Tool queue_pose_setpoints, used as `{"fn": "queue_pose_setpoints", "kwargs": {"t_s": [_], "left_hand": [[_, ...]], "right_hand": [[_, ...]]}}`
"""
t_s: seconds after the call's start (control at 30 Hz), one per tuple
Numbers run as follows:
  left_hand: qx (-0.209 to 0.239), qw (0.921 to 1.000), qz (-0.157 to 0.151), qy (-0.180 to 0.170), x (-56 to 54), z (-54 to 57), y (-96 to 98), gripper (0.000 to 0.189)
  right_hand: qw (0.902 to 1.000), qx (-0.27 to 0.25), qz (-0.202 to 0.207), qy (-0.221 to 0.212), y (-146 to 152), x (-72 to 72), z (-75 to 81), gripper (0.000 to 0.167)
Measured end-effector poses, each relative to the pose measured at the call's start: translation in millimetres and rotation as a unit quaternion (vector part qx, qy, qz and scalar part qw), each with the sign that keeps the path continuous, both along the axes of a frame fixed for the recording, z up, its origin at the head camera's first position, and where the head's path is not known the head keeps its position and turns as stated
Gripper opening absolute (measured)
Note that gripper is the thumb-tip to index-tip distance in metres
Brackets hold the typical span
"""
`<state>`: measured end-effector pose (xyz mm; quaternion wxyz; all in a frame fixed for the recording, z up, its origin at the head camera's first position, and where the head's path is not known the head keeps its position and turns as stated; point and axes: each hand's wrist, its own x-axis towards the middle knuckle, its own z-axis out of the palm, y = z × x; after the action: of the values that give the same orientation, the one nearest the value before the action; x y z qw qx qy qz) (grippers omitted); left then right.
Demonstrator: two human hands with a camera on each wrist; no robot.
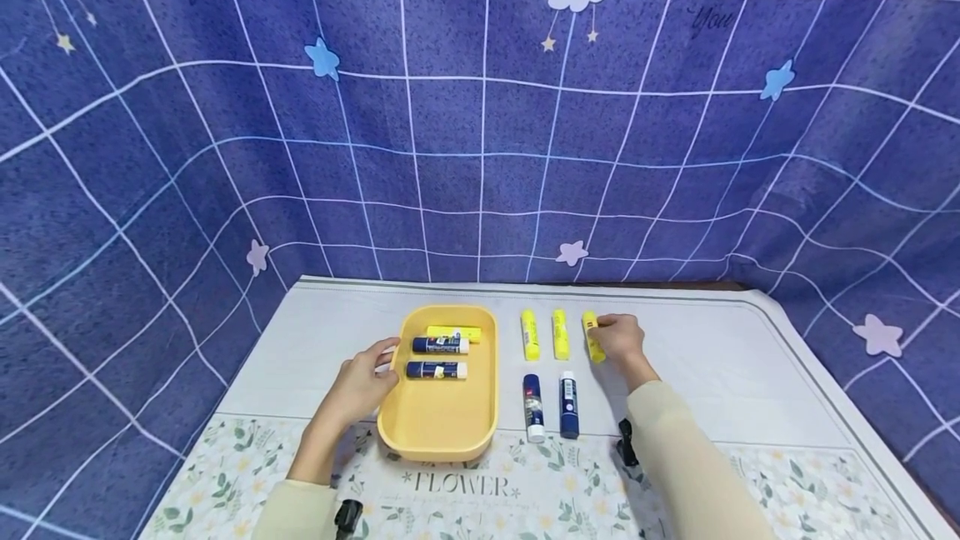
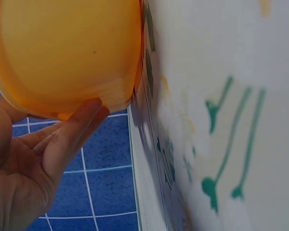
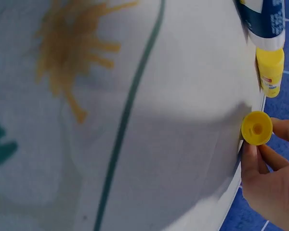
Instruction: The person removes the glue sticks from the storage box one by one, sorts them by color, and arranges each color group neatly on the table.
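Note:
On the table's left part my left hand point(image 1: 362, 386) holds the side of a yellow plastic tray point(image 1: 438, 444); in the left wrist view its fingers point(image 2: 79, 122) lie against the tray's outer wall. Inside the tray are a yellow glue stick point(image 1: 468, 334) and two blue glue sticks point(image 1: 440, 346) with white ends. My right hand point(image 1: 621, 340) pinches another yellow glue stick point(image 1: 589, 323), whose round end point(image 3: 256, 128) faces the right wrist camera. To its left lie two more yellow glue sticks point(image 1: 560, 334), with two blue ones point(image 1: 533, 408) nearer me.
A white cloth with a floral print point(image 1: 780, 482) and the word FLOWER covers the table. Behind and beside it hangs a blue gridded curtain point(image 1: 450, 123) with stars and clouds. Dark wrist cameras point(image 1: 628, 442) sit at both sleeves.

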<state>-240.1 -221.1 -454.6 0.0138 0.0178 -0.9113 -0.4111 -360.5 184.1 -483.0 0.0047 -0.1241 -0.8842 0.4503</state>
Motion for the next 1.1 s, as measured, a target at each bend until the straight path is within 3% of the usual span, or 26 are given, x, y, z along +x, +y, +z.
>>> {"fn": "queue_pose_setpoints", "kwargs": {"t_s": [0.17, 0.43, 0.67, 0.9, 1.1], "left_hand": [[-0.003, 1.0, 0.0, -0.004, -0.7, -1.6, -0.1, 0.061], [-0.003, 1.0, -0.001, -0.004, -1.6, -0.9, -0.9, 0.062], [-0.005, 1.0, -0.003, -0.005, -2.1, -0.9, -1.3, 0.063], [-0.004, 1.0, -0.003, -0.005, -2.3, -0.8, -1.7, 0.062], [-0.001, 1.0, -0.002, -0.006, -2.1, -1.3, -1.1, 0.062]], "right_hand": [[0.9986, 0.046, 0.011, 0.023, -1, 2.0, 2.2, 0.041], [0.9994, 0.015, 0.003, -0.03, -4, 6.4, 19.5, 0.051], [0.9997, -0.007, 0.007, 0.02, -3, 4.2, 34.6, 0.055], [0.9929, -0.085, 0.054, 0.064, -25, 4.0, 53.8, 0.057], [0.9705, -0.195, 0.131, 0.053, -52, 11.8, 67.0, 0.056]]}}
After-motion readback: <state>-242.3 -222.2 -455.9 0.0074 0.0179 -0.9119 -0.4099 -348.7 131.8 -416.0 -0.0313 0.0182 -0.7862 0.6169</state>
